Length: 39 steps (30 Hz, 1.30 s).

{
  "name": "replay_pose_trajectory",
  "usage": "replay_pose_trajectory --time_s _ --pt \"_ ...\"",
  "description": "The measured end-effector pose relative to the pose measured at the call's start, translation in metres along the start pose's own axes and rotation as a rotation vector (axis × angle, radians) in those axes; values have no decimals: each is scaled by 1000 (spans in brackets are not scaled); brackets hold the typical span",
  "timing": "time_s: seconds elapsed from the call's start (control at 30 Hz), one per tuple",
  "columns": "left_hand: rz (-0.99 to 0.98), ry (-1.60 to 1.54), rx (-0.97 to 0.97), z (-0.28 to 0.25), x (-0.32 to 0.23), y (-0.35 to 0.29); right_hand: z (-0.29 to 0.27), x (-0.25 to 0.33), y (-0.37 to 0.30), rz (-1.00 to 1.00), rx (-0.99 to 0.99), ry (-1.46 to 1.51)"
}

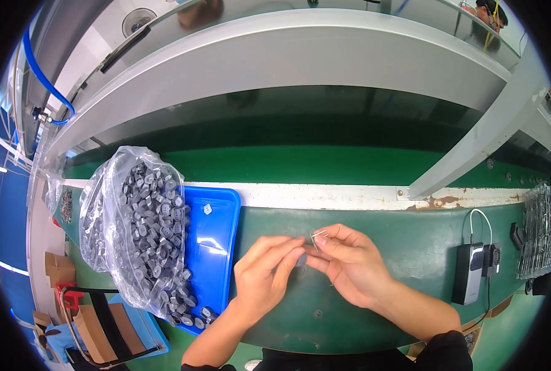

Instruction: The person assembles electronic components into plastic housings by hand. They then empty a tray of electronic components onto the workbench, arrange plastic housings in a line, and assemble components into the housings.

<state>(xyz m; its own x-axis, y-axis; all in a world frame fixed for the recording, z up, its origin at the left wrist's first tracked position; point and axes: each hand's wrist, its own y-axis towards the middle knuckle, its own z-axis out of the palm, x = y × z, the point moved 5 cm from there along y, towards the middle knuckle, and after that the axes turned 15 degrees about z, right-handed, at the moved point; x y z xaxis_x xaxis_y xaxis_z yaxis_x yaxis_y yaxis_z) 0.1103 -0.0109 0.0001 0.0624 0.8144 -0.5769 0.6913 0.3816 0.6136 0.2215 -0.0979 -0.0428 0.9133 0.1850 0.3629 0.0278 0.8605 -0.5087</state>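
Near the center of the frame, the left hand (pixel 266 272), closed in a pinch, held a grey part (pixel 301 260), while the right hand (pixel 352 266), half curled, gripped thin metal pins (pixel 318 234). At left, similar parts (pixel 158 229) packed a clear bag (pixel 96 229) on a blue tray (pixel 216 232); a box (pixel 468 272) sat at right.
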Motion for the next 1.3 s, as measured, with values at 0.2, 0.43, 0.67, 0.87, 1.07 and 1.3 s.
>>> replay_pose_trajectory --time_s 0.2,0.43,0.67,0.87,1.07,1.3 --pt "-126 -312 144 -8 0 -4 13 17 -16 -207 -23 -274" --pt "-532 -1284 -40 7 20 -24 36 31 -40 -1063 -196 -1271" --pt "-633 -1255 51 11 23 -26 42 31 -40 -1128 -113 -1407" --pt "-671 -1292 36 15 23 -27 41 35 -38 -1042 -88 -1410" --pt "-659 -1288 -62 12 27 -27 44 38 -44 -1111 -193 -1447" --pt "-652 -1233 -42 12 22 -26 48 37 -48 -1105 -188 -1509"
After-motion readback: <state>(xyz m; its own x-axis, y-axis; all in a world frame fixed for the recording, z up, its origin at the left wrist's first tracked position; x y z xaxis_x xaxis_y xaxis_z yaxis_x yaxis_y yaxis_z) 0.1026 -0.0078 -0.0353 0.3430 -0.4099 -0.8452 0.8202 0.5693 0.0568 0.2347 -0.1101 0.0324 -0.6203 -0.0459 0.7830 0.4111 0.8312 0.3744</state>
